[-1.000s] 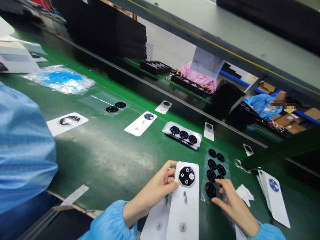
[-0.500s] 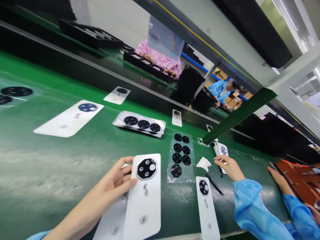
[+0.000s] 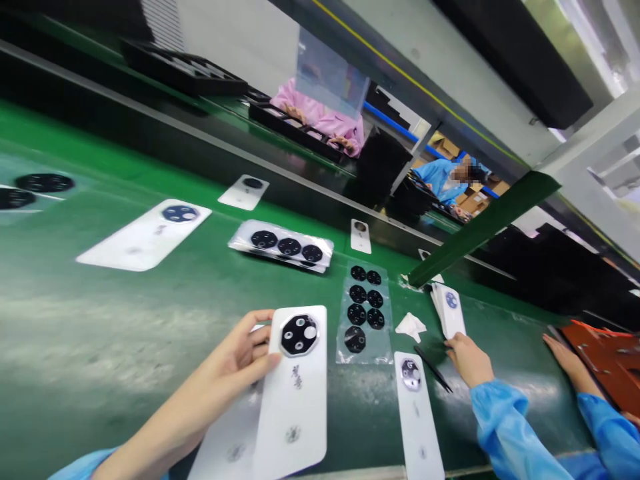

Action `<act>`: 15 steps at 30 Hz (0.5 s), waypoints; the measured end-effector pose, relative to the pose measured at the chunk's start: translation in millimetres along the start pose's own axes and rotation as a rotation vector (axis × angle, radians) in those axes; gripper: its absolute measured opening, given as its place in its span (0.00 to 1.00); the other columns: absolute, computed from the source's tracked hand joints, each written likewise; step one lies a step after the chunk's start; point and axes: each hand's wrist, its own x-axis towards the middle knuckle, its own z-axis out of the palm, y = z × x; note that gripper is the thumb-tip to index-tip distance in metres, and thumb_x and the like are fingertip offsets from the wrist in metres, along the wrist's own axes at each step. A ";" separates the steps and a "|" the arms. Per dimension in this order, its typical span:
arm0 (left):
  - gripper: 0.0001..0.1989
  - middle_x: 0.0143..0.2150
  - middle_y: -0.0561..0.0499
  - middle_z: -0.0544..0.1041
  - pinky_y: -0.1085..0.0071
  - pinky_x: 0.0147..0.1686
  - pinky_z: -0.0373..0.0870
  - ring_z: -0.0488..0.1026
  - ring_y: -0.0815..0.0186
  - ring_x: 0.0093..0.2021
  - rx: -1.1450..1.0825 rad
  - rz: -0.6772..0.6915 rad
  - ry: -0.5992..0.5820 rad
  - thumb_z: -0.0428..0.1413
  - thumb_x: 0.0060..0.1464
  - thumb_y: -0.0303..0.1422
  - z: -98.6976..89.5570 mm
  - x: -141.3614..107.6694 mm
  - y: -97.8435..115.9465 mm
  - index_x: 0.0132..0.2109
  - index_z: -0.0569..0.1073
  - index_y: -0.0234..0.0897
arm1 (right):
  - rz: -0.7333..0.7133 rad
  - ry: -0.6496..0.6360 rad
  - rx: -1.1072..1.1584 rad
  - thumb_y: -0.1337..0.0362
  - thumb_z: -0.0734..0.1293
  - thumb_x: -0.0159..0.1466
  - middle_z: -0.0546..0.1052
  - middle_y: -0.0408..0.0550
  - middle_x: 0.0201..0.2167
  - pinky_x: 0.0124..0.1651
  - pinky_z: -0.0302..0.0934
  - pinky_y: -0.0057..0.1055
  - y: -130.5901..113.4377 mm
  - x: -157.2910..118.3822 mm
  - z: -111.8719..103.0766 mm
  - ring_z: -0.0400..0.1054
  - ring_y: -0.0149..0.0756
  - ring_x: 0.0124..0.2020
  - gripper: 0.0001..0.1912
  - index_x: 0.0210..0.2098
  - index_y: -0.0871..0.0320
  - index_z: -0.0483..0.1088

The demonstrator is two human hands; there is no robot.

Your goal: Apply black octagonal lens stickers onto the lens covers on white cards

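My left hand (image 3: 243, 363) grips the left edge of a white phone back cover (image 3: 295, 407), thumb on its face beside a black octagonal camera ring. Partly under it lies another white cover, its upper part hidden. My right hand (image 3: 470, 360) is closed on the lower end of a small fanned stack of white phone back covers (image 3: 449, 310); the exact grip is partly hidden. Between the hands lie a clear sheet of black octagonal stickers (image 3: 365, 313), a crumpled white tissue (image 3: 411, 327), black tweezers (image 3: 434, 369) and a single white cover (image 3: 419, 423).
Several covers in a clear-wrapped pile (image 3: 280, 247) stand behind my left hand, a lone cover (image 3: 143, 240) to their left. A green post (image 3: 480, 230) slants up at the right. Beyond it a co-worker's hand (image 3: 567, 357) rests beside an orange tray (image 3: 607, 363).
My right hand has moved from the side of the stack down to its lower end. My left hand still holds its cover. The view has shifted slightly.
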 end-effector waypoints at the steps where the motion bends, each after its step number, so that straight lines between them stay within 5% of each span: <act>1: 0.29 0.51 0.46 0.73 0.64 0.40 0.72 0.74 0.56 0.44 -0.018 0.007 -0.018 0.61 0.48 0.45 0.4 0.5 -0.7 0.53 0.57 0.44 | 0.006 0.008 -0.009 0.74 0.60 0.62 0.75 0.54 0.41 0.42 0.61 0.33 -0.6 -3.7 3.8 0.70 0.42 0.44 0.10 0.35 0.58 0.73; 9: 0.24 0.48 0.45 0.71 0.66 0.38 0.69 0.73 0.61 0.42 -0.102 0.083 -0.089 0.59 0.50 0.37 -1.0 3.5 -6.5 0.50 0.57 0.41 | 0.051 0.080 0.152 0.64 0.60 0.56 0.72 0.45 0.20 0.27 0.60 0.33 13.5 -5.6 20.4 0.68 0.39 0.20 0.09 0.19 0.52 0.59; 12: 0.23 0.47 0.46 0.71 0.66 0.38 0.68 0.72 0.61 0.41 -0.115 0.103 -0.110 0.59 0.51 0.37 -0.6 2.8 -7.0 0.50 0.57 0.40 | 0.094 0.112 0.468 0.55 0.62 0.53 0.73 0.43 0.21 0.27 0.62 0.34 6.3 -13.9 4.5 0.69 0.40 0.21 0.06 0.25 0.49 0.64; 15: 0.23 0.47 0.46 0.71 0.66 0.39 0.68 0.72 0.61 0.42 -0.106 0.091 -0.115 0.59 0.51 0.36 0.5 1.1 -4.7 0.50 0.57 0.40 | 0.091 0.128 0.759 0.45 0.62 0.53 0.77 0.46 0.28 0.30 0.66 0.33 -20.0 -34.4 -19.8 0.73 0.41 0.27 0.18 0.36 0.49 0.71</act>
